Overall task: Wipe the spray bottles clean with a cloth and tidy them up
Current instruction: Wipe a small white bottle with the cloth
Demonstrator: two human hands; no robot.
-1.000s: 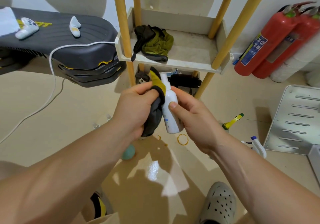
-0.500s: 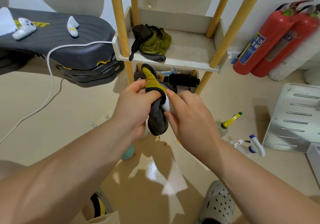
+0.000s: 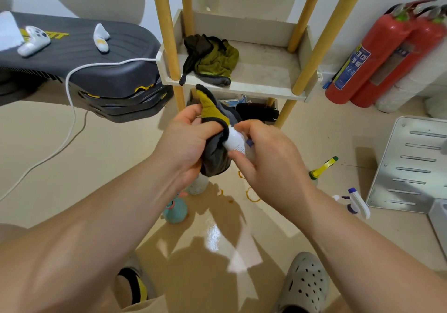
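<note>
I see both hands raised together above the floor, just in front of the rack's [image 3: 242,89] lower front edge. The left hand [image 3: 186,143] grasps a grey and yellow cloth [image 3: 214,158], pressed against a white bottle [image 3: 234,141]. The right hand [image 3: 268,158] has thumb and fingers curled round that bottle's lower half; its top is hidden by the cloth.

A second cloth [image 3: 212,61] lies on the rack's shelf, leaving the shelf's right part open. Left of the rack, a dark bench [image 3: 79,54] juts in, touching the rack's corner, with a white cable [image 3: 72,109] trailing off it to the floor.

Under the hands stand a speckled bottle [image 3: 197,187] and a teal bottle [image 3: 175,210]. To the right stands a yellow-nozzled bottle [image 3: 323,167], and a white sprayer [image 3: 358,202] is beside a metal panel [image 3: 411,162]. Red extinguishers [image 3: 377,56] lean on the wall beyond. A grey clog [image 3: 304,286] sits bottom right. Open floor lies to the left.
</note>
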